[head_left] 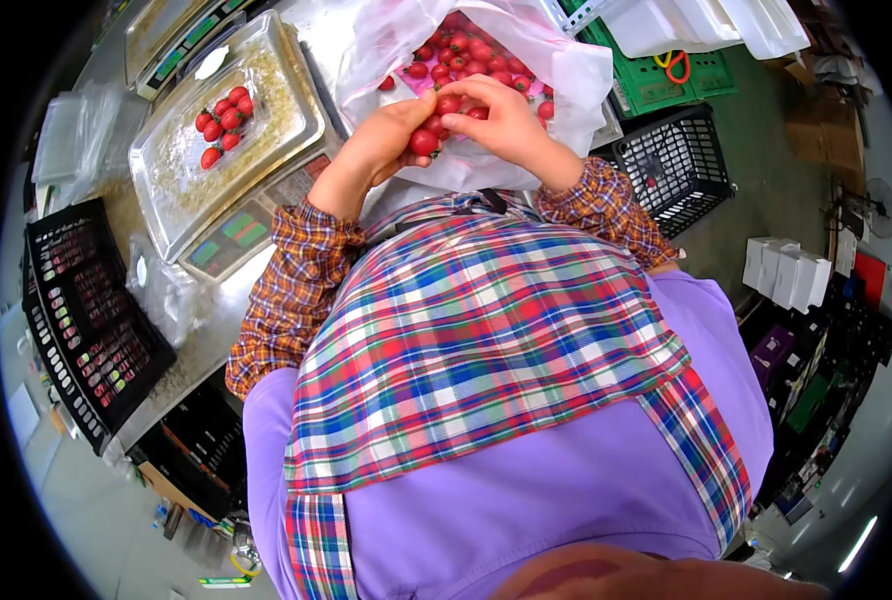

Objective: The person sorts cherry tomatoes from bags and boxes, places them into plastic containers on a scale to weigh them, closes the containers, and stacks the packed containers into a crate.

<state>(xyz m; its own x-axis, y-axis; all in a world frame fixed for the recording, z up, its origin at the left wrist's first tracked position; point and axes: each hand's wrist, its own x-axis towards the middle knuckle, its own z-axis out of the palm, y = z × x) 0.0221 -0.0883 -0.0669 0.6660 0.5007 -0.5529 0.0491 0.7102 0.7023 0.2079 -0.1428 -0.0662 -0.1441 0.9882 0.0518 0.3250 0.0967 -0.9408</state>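
My left hand (384,138) is curled round several red cherry tomatoes (424,142), which show between the two hands. Close beside it, my right hand (514,122) has its fingers bent and closed on tomatoes in the same cluster. Both hands are over the near side of a white plastic bag (584,95), opened wide, with many loose cherry tomatoes (466,52) inside. To the left, a clear plastic punnet (253,72) holding several tomatoes rests on the metal pan (156,190) of a weighing scale.
Clear punnets (71,140) are stacked at the far left, above a black holder of labels (91,320). Another clear container (166,292) lies near the scale's display (231,238). On the right are a black crate (678,165), a green crate (646,92) and white tubs (681,25).
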